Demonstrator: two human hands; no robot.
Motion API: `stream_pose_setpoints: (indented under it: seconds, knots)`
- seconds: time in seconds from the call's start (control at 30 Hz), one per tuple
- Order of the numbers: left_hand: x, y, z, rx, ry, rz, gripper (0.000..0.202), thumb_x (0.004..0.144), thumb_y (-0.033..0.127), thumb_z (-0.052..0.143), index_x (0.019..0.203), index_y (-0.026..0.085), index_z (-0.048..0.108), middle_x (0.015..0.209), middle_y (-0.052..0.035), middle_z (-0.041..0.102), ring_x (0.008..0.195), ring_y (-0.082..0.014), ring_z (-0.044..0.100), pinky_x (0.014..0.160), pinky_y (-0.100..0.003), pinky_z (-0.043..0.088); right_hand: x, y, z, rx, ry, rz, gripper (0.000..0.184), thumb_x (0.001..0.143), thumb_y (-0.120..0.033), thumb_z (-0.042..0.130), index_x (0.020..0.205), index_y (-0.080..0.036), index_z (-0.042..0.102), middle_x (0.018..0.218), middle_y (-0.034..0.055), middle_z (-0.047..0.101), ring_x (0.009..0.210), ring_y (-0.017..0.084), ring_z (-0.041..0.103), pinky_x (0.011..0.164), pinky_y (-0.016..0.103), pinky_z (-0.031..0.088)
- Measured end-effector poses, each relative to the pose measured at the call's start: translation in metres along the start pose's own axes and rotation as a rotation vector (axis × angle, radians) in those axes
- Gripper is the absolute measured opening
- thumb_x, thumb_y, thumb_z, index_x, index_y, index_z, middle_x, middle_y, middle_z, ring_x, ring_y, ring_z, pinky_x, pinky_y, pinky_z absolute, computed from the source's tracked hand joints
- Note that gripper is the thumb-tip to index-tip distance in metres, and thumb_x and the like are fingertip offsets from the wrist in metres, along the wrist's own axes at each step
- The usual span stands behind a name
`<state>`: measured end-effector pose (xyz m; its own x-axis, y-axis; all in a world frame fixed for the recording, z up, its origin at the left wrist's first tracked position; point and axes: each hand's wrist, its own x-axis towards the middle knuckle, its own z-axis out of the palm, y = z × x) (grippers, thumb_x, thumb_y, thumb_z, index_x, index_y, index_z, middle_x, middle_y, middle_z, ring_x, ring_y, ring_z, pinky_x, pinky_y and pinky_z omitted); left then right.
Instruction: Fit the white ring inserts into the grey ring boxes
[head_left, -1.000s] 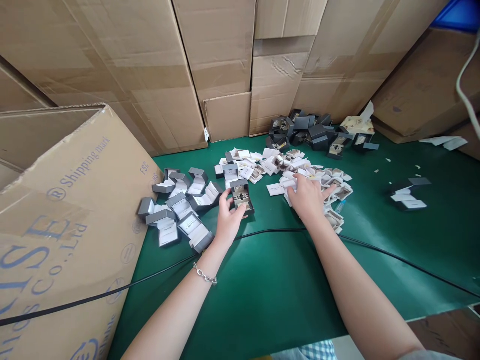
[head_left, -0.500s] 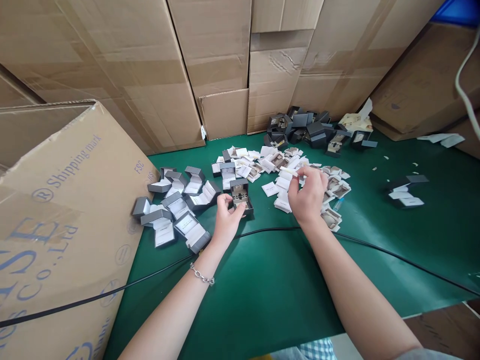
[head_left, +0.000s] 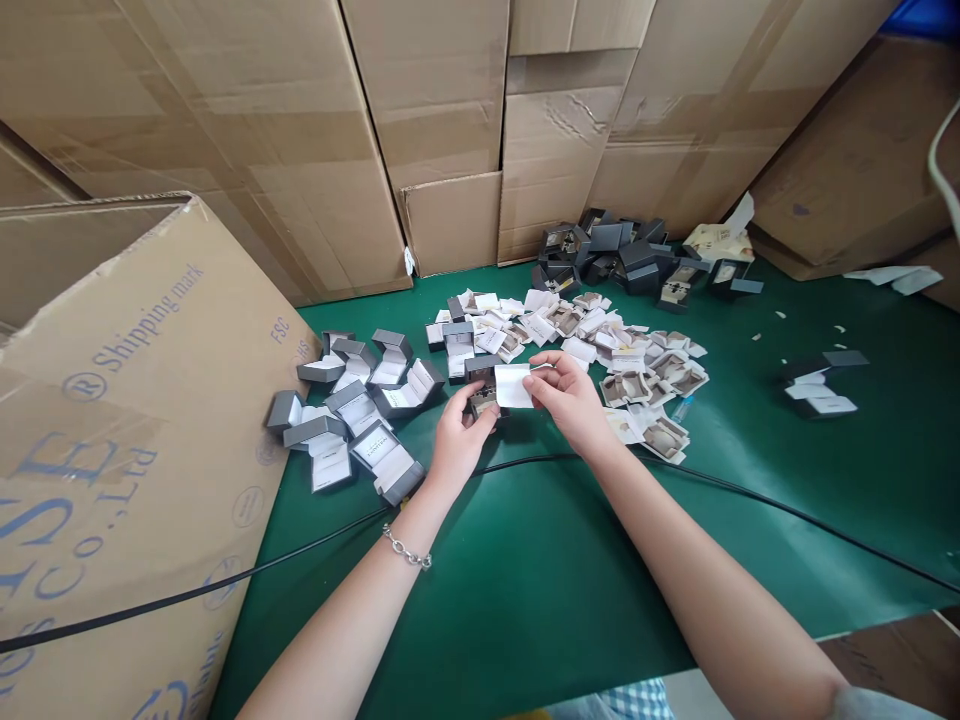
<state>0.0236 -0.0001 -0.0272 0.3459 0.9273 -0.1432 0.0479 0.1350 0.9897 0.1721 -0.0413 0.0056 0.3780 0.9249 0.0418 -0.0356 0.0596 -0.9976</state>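
My left hand [head_left: 459, 432] grips the near left side of a small dark jewelry box [head_left: 482, 370], whose lid stands up. Between the thumb and fingers of my right hand [head_left: 568, 402] is a white padded insert [head_left: 513, 386], held in front of the box and covering part of it. Right behind and to the left stands another open box with a white lining [head_left: 458, 348]. To the right spreads a heap of white and beige inserts [head_left: 581, 325].
Several open boxes with white linings [head_left: 352, 400] lie at the left by a big carton [head_left: 142, 420]. Dark boxes [head_left: 622, 250] are piled at the back. A lone open box [head_left: 823, 385] sits at the right. A black cable [head_left: 787, 512] crosses the green tabletop [head_left: 540, 590].
My right hand has moved left from the heap to the box, bringing a white insert with it. My left hand stays on the box.
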Motion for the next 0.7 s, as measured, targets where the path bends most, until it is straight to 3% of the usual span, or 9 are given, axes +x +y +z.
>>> stream_pose_setpoints:
  seconds: [0.07, 0.2, 0.3, 0.43, 0.7]
  knots:
    - [0.0, -0.001, 0.0, -0.007, -0.014, 0.011, 0.046, 0.071, 0.035, 0.064, 0.114, 0.023, 0.053, 0.111, -0.006, 0.058, 0.083, -0.0139, 0.062, 0.072, -0.026, 0.054, 0.0, 0.003, 0.001, 0.016, -0.024, 0.015, 0.034, 0.067, -0.036, 0.065, 0.092, -0.02, 0.049, 0.063, -0.0049, 0.056, 0.052, 0.008, 0.048, 0.053, 0.023, 0.039]
    - [0.0, -0.004, 0.0, 0.013, -0.034, 0.048, 0.038, 0.068, 0.038, 0.067, 0.094, 0.02, 0.047, 0.095, -0.0013, 0.059, 0.071, -0.0093, 0.06, 0.063, -0.021, 0.05, -0.001, 0.008, 0.006, -0.033, -0.027, 0.028, 0.031, 0.067, -0.035, 0.064, 0.088, -0.019, 0.05, 0.066, -0.0025, 0.058, 0.057, 0.01, 0.051, 0.055, 0.024, 0.041]
    - [0.0, -0.006, 0.0, 0.013, -0.043, 0.042, 0.046, 0.062, 0.041, 0.071, 0.084, 0.021, 0.037, 0.085, 0.0032, 0.055, 0.06, -0.0054, 0.054, 0.056, -0.018, 0.045, -0.002, 0.013, 0.011, -0.123, -0.01, -0.001, 0.023, 0.067, -0.035, 0.062, 0.082, -0.019, 0.053, 0.069, -0.0009, 0.058, 0.06, 0.012, 0.052, 0.058, 0.026, 0.043]
    - [0.001, -0.005, -0.001, -0.018, -0.057, 0.027, 0.055, 0.056, 0.042, 0.076, 0.08, 0.022, 0.031, 0.084, 0.0051, 0.049, 0.057, -0.0034, 0.051, 0.055, -0.017, 0.042, -0.004, 0.018, 0.014, -0.265, -0.016, -0.041, 0.016, 0.071, -0.034, 0.058, 0.078, -0.019, 0.056, 0.073, 0.0008, 0.061, 0.063, 0.013, 0.052, 0.062, 0.028, 0.044]
    - [0.001, -0.004, 0.0, -0.056, -0.086, 0.034, 0.05, 0.06, 0.041, 0.073, 0.078, 0.022, 0.03, 0.072, 0.0072, 0.046, 0.056, -0.0043, 0.047, 0.057, -0.018, 0.042, -0.006, 0.023, 0.016, -0.307, 0.06, -0.058, 0.013, 0.073, -0.031, 0.056, 0.076, -0.019, 0.059, 0.073, 0.0004, 0.062, 0.059, 0.012, 0.049, 0.06, 0.026, 0.042]
